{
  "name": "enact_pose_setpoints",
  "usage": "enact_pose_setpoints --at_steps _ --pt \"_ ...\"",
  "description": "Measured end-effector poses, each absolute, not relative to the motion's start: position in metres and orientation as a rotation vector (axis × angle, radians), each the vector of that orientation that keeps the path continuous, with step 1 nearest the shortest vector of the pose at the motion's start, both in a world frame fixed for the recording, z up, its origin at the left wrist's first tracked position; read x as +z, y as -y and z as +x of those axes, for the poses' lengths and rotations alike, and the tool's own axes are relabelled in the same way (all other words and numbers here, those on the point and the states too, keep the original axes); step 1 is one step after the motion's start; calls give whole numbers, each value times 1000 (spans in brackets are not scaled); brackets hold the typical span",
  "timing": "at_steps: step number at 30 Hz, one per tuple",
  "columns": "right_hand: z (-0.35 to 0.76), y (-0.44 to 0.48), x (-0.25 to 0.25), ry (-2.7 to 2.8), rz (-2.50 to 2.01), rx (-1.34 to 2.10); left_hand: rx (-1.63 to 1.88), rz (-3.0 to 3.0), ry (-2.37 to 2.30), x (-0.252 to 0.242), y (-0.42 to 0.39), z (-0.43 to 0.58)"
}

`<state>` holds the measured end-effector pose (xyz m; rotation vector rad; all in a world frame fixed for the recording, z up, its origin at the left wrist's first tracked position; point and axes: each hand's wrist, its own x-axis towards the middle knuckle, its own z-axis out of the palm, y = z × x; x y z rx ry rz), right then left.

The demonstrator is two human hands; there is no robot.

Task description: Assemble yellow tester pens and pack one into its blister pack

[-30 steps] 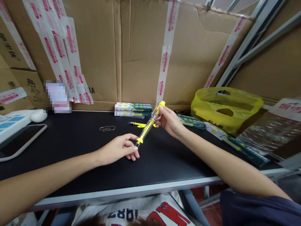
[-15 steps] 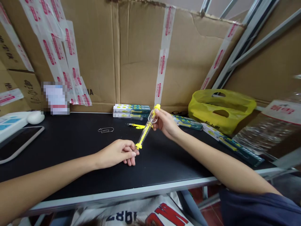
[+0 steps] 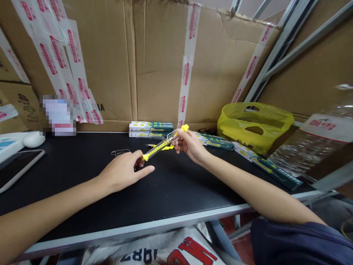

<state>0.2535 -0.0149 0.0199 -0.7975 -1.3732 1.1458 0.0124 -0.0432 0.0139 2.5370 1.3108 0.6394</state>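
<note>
A spring scale (image 3: 157, 148), a clear tube with a yellow graduated strip and yellow ends, is held slanted above the black table. My right hand (image 3: 192, 144) is closed around its upper end, by the yellow cap and a wire loop (image 3: 173, 135). At the lower yellow end, the fingers of my left hand (image 3: 123, 170) curl around the hook end, with the thumb stretched out to the right. A bit of thin wire shows under these fingers, though the hook itself is mostly hidden. Behind the tube lies another yellow spring scale part (image 3: 166, 148), partly covered.
Large paper clips (image 3: 120, 152) lie left of centre. Printed boxes (image 3: 150, 127) are stacked at the back, with another box (image 3: 268, 165) at right beside a yellow bag (image 3: 253, 127) and a plastic bottle (image 3: 311, 141). A phone (image 3: 19, 169) rests at left.
The spring scale has tilted closer to level, its lower end moving left and up. My left hand has turned palm-down and curled its fingers at the hook end. The view has shifted slightly.
</note>
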Motion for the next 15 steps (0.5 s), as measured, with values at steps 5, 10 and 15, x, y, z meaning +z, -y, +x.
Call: enact_pose_setpoints --at_steps 5,10,15 --pt "242 26 7 1649 -806 1205 743 2724 -1414 17 36 6" --pt "227 45 3 2043 -700 1155 611 2790 -1172 6 47 16" --pt "267 19 28 2215 -895 570 464 2832 -1149 0 53 19"
